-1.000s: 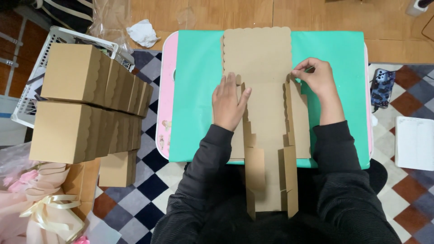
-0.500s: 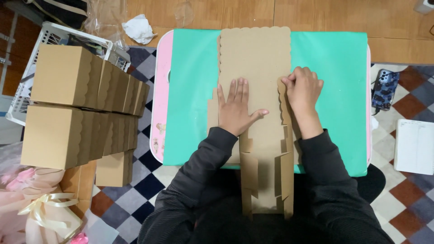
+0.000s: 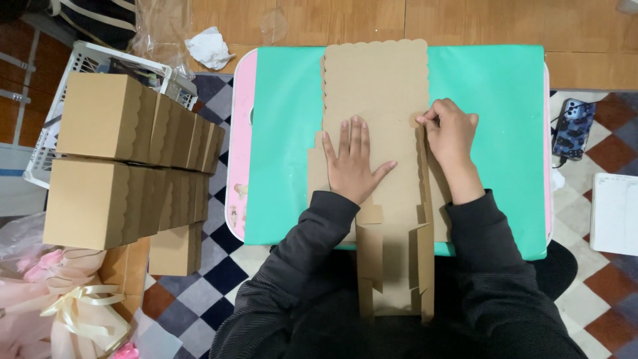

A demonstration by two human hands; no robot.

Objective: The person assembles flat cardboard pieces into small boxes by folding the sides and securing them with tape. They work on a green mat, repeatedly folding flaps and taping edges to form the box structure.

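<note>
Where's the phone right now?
In the head view the phone lies on the checkered floor off the table's right edge, beyond the right hand.

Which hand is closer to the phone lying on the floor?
The right hand. It rests at the right edge of the cardboard, on the side toward the phone. The left hand lies flat on the cardboard's middle, farther away.

We wear a dark charcoal, finely ribbed long-sleeved top; its cuffs end just behind our bare left hand (image 3: 354, 159) and right hand (image 3: 452, 136). No rings, watch or gloves show.
</note>
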